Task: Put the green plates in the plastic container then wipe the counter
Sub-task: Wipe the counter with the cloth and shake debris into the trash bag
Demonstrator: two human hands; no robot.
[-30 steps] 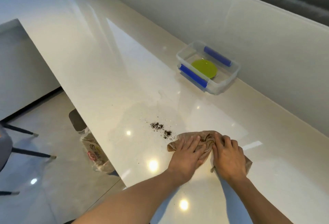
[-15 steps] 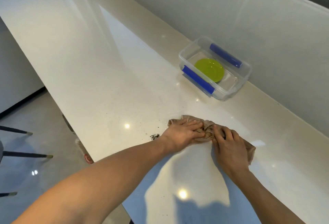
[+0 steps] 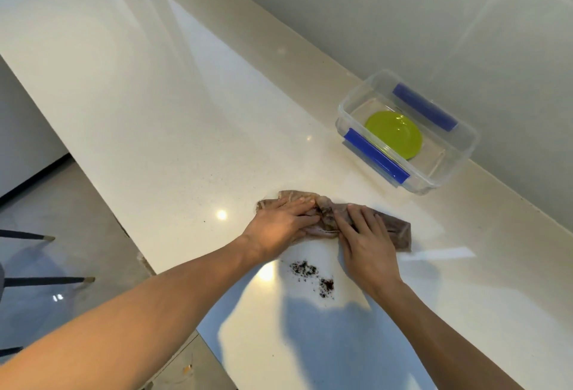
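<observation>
Both hands, left (image 3: 280,223) and right (image 3: 366,239), press flat, grip wide, on the cloth (image 3: 400,228) beyond the crumbs (image 3: 305,268), apparently to drag them along the desk (image 3: 186,129).

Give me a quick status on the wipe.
Left hand and right hand flat on cloth. Plate in container. Crumbs on counter, nearer than cloth.
</observation>
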